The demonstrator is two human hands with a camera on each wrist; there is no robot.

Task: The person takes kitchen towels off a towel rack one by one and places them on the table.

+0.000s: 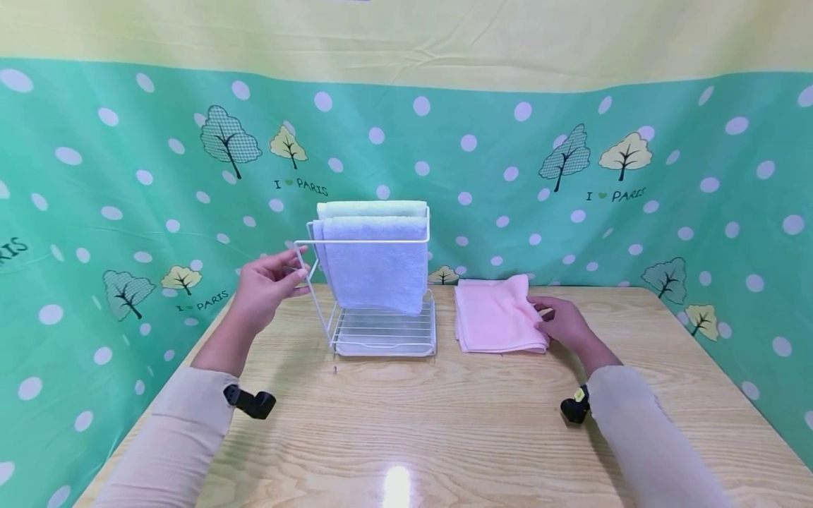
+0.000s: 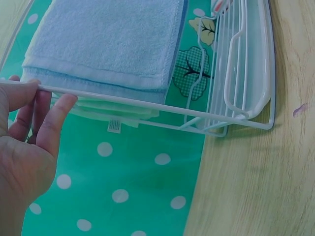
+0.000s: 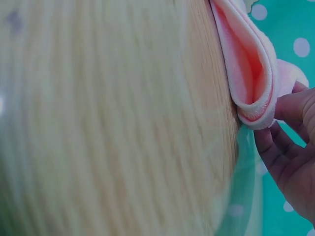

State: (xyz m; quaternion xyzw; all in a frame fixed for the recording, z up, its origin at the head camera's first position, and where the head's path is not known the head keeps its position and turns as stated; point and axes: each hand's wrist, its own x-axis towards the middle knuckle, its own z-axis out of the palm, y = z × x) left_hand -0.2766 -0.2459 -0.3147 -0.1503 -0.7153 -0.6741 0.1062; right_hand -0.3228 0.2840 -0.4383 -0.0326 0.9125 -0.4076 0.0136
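We listed one pink towel [image 1: 489,321], right of centre in the head view, lying leftward of the nearer right hand [image 1: 568,326], which apparently pinched its edge, while the left hand [image 1: 267,286] pinched the white rack [image 1: 384,351], centre-left.

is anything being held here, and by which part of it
Left hand: the white wire rack, by its left upright bar. Right hand: the pink towel, pinched at its right edge.
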